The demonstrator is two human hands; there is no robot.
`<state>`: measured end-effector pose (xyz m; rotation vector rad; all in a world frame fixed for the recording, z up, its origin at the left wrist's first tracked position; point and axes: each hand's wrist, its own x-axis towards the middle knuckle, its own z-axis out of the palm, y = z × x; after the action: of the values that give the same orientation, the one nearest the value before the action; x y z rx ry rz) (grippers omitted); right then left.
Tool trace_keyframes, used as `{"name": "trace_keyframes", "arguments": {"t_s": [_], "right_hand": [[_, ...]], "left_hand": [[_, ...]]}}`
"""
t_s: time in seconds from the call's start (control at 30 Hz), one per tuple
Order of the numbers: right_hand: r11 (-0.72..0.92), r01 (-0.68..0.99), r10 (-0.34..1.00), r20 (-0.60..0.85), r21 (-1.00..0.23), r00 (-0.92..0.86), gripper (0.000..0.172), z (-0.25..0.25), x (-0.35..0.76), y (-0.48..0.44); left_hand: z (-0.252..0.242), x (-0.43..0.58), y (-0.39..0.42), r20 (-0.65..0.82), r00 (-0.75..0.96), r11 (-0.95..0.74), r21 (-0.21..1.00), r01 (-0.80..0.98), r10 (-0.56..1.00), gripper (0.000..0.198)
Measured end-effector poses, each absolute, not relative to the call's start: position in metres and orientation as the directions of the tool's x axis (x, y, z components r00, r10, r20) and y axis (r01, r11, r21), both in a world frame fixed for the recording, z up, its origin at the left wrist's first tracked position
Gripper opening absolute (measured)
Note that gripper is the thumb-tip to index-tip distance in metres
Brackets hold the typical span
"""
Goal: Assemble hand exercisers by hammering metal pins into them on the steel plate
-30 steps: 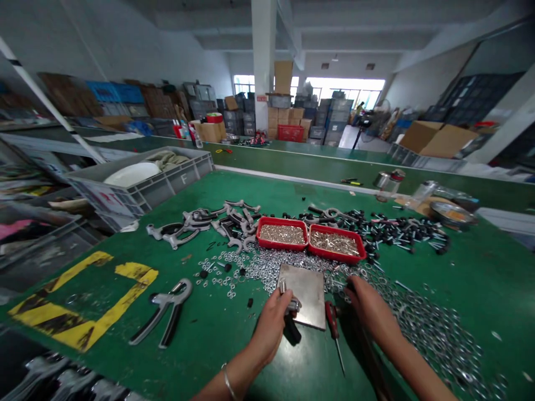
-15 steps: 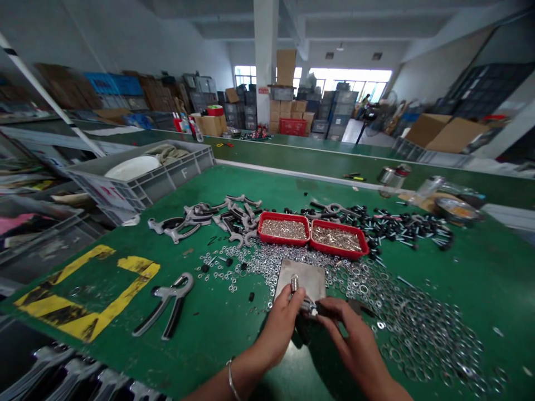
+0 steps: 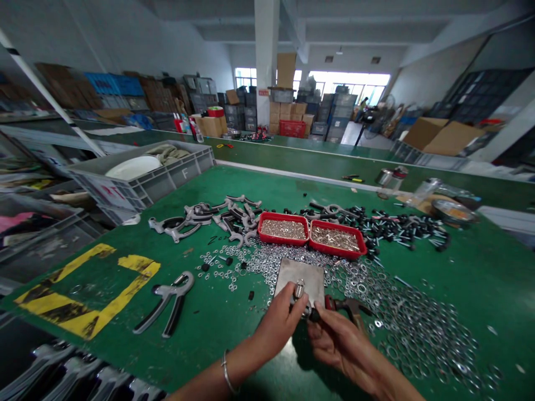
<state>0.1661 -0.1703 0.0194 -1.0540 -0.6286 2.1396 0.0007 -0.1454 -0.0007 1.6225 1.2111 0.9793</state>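
Note:
My left hand (image 3: pixel 279 322) is closed on a hand grip strengthener, whose coil spring (image 3: pixel 299 288) sticks up past the thumb; most of its body is hidden by my fingers. With thumb and fingers, my right hand (image 3: pixel 340 341) grips a black knob (image 3: pixel 313 315) at the side of that strengthener. Both hands are at the near edge of a square metal plate (image 3: pixel 298 272). A hammer (image 3: pixel 353 306) lies just right of the plate, partly behind my right hand. To the left, another hand grip strengthener (image 3: pixel 169 301) rests on the green table.
Two red trays (image 3: pixel 284 241) of small metal parts stand behind the plate. Nuts and rings (image 3: pixel 422 323) spread rightward. Grey handle parts (image 3: pixel 200 214) lie back left, black-headed bolts (image 3: pixel 401 228) back right. A grey crate (image 3: pixel 175 174) stands at the left edge.
My right hand has turned and moved lower, with its fingers now at the black knob. The spring in my left hand has shifted slightly right and down. More of the hammer shows.

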Motion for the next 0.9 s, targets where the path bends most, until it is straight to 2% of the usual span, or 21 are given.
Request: {"name": "trace_keyframes", "arguments": {"t_s": [0.07,0.1,0.17,0.23,0.27,0.3,0.37,0.43,0.47,0.5,0.53,0.6,0.63,0.67,0.73,0.8,0.83,0.9], "right_hand": [[-0.637,-0.167,0.734,-0.525,-0.752,-0.431,0.04,0.021,0.169,-0.172],[-0.551,-0.021,0.775,-0.503,-0.834,-0.383,0.043,0.022,0.171,-0.172],[-0.263,0.305,0.903,-0.344,-0.915,-0.256,0.044,0.024,0.172,-0.175],[-0.037,0.5,0.972,-0.147,-0.865,-0.184,0.042,0.023,0.169,-0.179],[-0.022,0.508,0.975,-0.131,-0.861,-0.179,0.042,0.021,0.166,-0.181],[-0.078,0.462,0.961,-0.189,-0.883,-0.199,0.046,0.018,0.164,-0.183],[-0.336,0.3,0.833,-0.431,-0.893,-0.347,0.063,0.012,0.159,-0.186],[-0.539,0.239,0.655,-0.58,-0.808,-0.484,0.081,0.008,0.159,-0.187],[-0.533,0.267,0.639,-0.588,-0.803,-0.495,0.085,0.009,0.16,-0.186],[-0.448,0.325,0.696,-0.553,-0.833,-0.458,0.083,0.01,0.162,-0.184],[-0.306,0.403,0.801,-0.462,-0.863,-0.381,0.076,0.013,0.164,-0.183],[-0.012,0.557,0.96,-0.166,-0.83,-0.227,0.061,0.018,0.166,-0.181],[0.059,0.583,0.98,-0.063,-0.811,-0.188,0.057,0.019,0.166,-0.181],[0.069,0.566,0.984,-0.038,-0.822,-0.175,0.054,0.019,0.165,-0.182],[-0.039,0.452,0.958,-0.162,-0.891,-0.236,0.056,0.016,0.161,-0.185],[-0.228,0.326,0.852,-0.35,-0.917,-0.39,0.07,0.012,0.159,-0.187],[-0.277,0.302,0.804,-0.393,-0.912,-0.447,0.074,0.01,0.159,-0.188],[-0.21,0.305,0.844,-0.33,-0.929,-0.424,0.065,0.01,0.16,-0.189]], "left_hand": [[-0.004,-0.002,-0.146,0.082,0.256,-0.157,0.944,0.29,0.963,0.025],[-0.004,-0.003,-0.146,0.069,0.264,-0.143,0.951,0.273,0.962,0.026],[-0.005,-0.004,-0.147,0.043,0.272,-0.105,0.97,0.219,0.961,0.027],[-0.005,-0.004,-0.149,0.034,0.273,-0.08,0.984,0.159,0.961,0.029],[-0.005,-0.005,-0.15,0.041,0.275,-0.082,0.987,0.14,0.961,0.029],[-0.004,-0.006,-0.151,0.055,0.28,-0.095,0.987,0.133,0.958,0.029],[-0.004,-0.009,-0.152,0.09,0.312,-0.141,0.979,0.146,0.946,0.027],[-0.003,-0.012,-0.152,0.107,0.35,-0.176,0.969,0.173,0.93,0.027],[-0.003,-0.014,-0.151,0.101,0.357,-0.175,0.968,0.181,0.929,0.027],[-0.004,-0.015,-0.15,0.087,0.352,-0.16,0.97,0.182,0.932,0.027],[-0.004,-0.016,-0.149,0.07,0.333,-0.135,0.975,0.175,0.94,0.028],[-0.004,-0.016,-0.148,0.043,0.283,-0.088,0.985,0.148,0.958,0.029],[-0.003,-0.016,-0.148,0.04,0.268,-0.079,0.987,0.137,0.963,0.029],[-0.002,-0.016,-0.148,0.048,0.261,-0.085,0.987,0.134,0.964,0.029],[0.0,-0.017,-0.149,0.087,0.285,-0.137,0.977,0.161,0.955,0.029],[0.002,-0.018,-0.15,0.131,0.347,-0.218,0.95,0.224,0.929,0.027],[0.003,-0.018,-0.151,0.141,0.373,-0.249,0.933,0.258,0.917,0.027],[0.003,-0.016,-0.151,0.122,0.38,-0.247,0.921,0.301,0.917,0.026]]}}
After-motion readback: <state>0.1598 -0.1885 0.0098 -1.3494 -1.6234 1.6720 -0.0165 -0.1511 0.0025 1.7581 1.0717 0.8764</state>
